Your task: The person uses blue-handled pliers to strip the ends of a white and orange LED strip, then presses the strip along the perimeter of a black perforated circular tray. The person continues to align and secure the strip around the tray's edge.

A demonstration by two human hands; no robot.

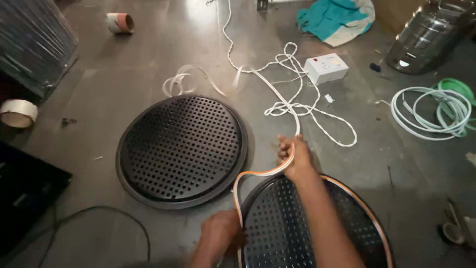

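The near black perforated disc (pixel 307 233) is cut off by the bottom edge, and the person's right forearm lies across it, hiding part of its holes. The left hand (pixel 220 235) sits at the disc's left rim, fingers curled down over the white strip (pixel 258 173); the fingertips are hidden, so I cannot tell how tightly it pinches. The right hand (pixel 293 156) is closed around the same strip just beyond the disc's far rim, fingers pressed together on it. From there the strip runs up across the floor, blurred where it loops near the second black disc (pixel 182 149), which lies whole and flat to the left. A white box (pixel 326 68) with small red and yellow marks on top sits among a tangle of thin white cord (pixel 317 111). A roll of tape (pixel 18 112) lies at the left edge, another roll (pixel 120 23) far back. At right, coiled pale green hose (pixel 436 111) and a steel jug (pixel 429 34) on its side, partly out of frame, contents unseen. A teal cloth (pixel 334 19) lies at the top.
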